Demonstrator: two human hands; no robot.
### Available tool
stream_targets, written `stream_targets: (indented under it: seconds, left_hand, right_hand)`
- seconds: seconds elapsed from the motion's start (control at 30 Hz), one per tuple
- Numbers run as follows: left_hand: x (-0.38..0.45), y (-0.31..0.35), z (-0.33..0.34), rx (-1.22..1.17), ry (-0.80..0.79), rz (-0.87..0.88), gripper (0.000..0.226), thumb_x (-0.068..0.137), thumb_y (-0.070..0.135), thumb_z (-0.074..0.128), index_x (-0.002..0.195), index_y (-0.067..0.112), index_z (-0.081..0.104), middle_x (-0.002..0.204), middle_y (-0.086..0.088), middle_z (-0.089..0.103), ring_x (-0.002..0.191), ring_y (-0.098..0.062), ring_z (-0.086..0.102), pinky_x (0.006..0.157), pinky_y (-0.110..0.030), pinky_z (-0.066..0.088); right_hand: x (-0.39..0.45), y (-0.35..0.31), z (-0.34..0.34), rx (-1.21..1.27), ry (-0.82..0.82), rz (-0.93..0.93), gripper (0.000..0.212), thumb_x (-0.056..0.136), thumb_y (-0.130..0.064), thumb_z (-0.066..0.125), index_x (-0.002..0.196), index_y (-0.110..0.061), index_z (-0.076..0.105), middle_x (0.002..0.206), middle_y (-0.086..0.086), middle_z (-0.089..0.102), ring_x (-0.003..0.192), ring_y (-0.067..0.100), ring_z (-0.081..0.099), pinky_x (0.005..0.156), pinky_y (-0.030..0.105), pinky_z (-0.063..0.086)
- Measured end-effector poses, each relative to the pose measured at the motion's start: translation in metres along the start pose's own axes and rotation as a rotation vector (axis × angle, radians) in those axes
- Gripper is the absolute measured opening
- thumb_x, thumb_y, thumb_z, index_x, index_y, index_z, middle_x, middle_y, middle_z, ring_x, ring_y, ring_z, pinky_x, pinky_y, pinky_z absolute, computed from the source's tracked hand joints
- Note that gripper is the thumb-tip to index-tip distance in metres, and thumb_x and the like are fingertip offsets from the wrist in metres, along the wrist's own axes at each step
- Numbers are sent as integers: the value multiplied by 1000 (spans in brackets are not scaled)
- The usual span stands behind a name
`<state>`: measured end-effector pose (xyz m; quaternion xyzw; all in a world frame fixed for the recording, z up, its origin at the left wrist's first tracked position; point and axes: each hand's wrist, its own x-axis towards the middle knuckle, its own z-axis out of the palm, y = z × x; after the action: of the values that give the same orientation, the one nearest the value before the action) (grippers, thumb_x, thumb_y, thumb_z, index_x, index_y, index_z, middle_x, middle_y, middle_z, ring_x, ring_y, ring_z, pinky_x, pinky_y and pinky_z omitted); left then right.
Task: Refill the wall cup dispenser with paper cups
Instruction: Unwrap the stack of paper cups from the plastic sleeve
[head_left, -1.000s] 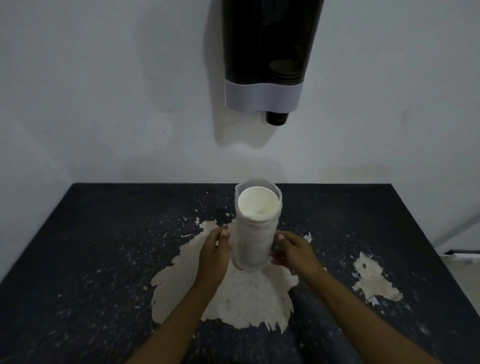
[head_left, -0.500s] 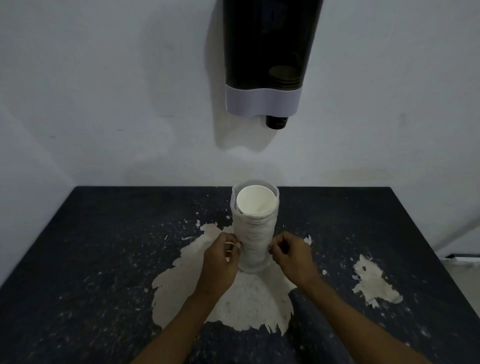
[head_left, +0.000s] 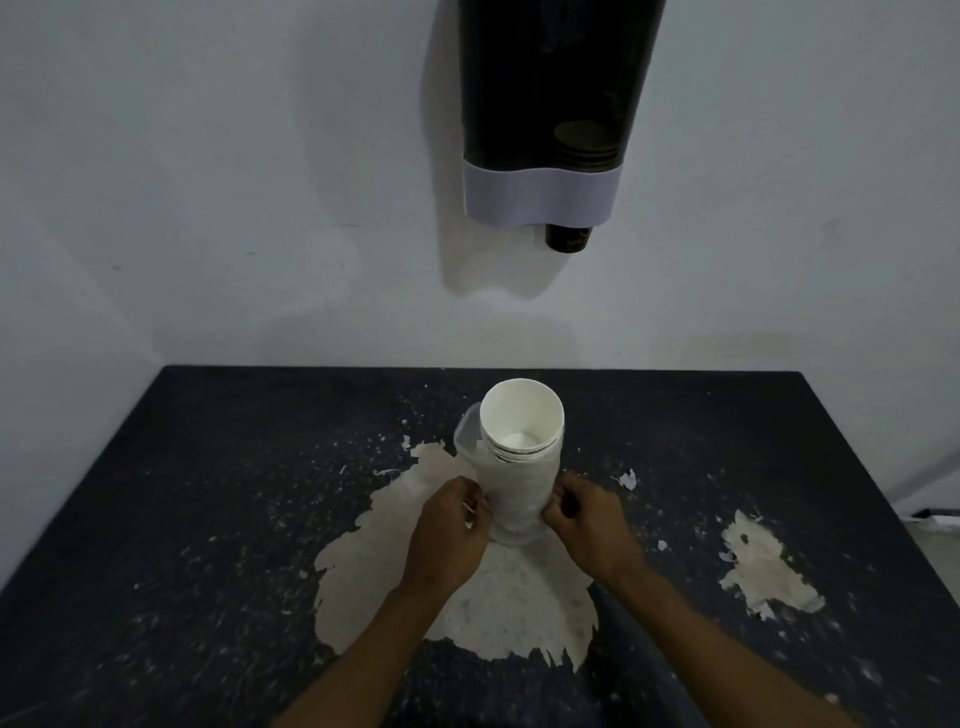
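Observation:
A stack of white paper cups stands upright on the dark table, wrapped in a clear plastic sleeve. The top cups stick out above the sleeve. My left hand pinches the sleeve on the stack's left side. My right hand pinches it on the right side, low down. On the wall above hangs the dark cup dispenser with a white band, and a dark cup pokes out of its bottom.
The table top has pale patches where the coating has peeled, the largest under the stack and a smaller one to the right. A white wall stands behind the table. Something pale lies off the table's right edge.
Both hands closed from resting beside the stack to pinching the plastic sleeve. The sleeve has slid down, so the top cups now stand clear above it.

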<state>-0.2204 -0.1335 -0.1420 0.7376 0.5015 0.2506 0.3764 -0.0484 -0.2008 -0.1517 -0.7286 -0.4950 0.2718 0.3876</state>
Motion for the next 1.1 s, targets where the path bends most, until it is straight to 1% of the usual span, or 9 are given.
stream_targets:
  seconds: [0.13,0.33,0.43,0.53,0.7,0.77,0.87,0.97,1.1]
  left_hand:
    - [2,-3,5,15,-28,-21,5,94,19,54,90,20,57,84,3,62,76,-8,59,66,-11,45]
    - [6,-3,9,-16,-13,-56,14,93,15,53,81,10,59,77,-11,62,69,-17,56,66,-33,51]
    - [6,-3,8,-21,-22,-39,11,92,15,54,84,12,60,78,-5,64,73,-17,60,66,-25,50]
    - [3,-4,8,-13,-24,-31,10,92,15,54,84,16,59,78,1,62,71,-10,58,62,-16,44]
    - [9,-10,11,55,-72,-82,23,93,17,52,71,22,47,68,0,55,65,-15,56,60,-26,45]
    - [13,-9,9,73,-89,-89,22,93,17,52,72,22,48,72,-3,58,70,-17,60,65,-30,49]
    - [16,-6,8,79,-72,-90,23,93,17,51,71,23,49,71,-1,57,69,-15,58,65,-27,47]
    - [15,-4,10,100,-69,-75,13,94,18,52,82,20,55,77,2,61,71,-12,59,68,-24,49]
    - [17,-5,10,134,-57,-98,10,94,21,51,86,19,56,83,0,63,75,-13,61,67,-28,50]
  right_hand:
    - [3,6,1,-34,-8,-9,18,87,-11,60,70,-15,56,63,1,58,53,3,44,53,18,41]
    - [13,11,6,-59,-16,-6,14,86,-12,60,73,-10,58,62,0,57,53,5,45,54,27,44]
    - [12,12,6,-54,-7,-19,19,85,-10,62,68,-14,55,59,-5,52,50,3,41,51,16,37]
    - [9,13,5,-69,-29,-23,18,87,-13,62,70,-16,56,60,-8,54,50,2,43,51,16,38]
    - [11,9,3,-97,-14,-13,23,85,-9,60,65,-16,50,58,-8,48,51,2,39,53,14,37]
    - [11,12,2,-118,-29,-11,17,86,-11,59,69,-11,54,62,-4,53,55,4,42,55,17,38]
    - [11,16,1,-122,-58,-7,14,89,-16,60,77,-10,59,67,-1,60,57,7,49,57,26,45]
    - [9,15,5,-113,-52,-36,13,90,-18,62,79,-20,55,68,-10,57,56,1,50,53,11,40]
    - [11,14,13,-84,-31,-15,13,88,-13,62,77,-15,56,67,-1,57,54,1,45,52,11,38]
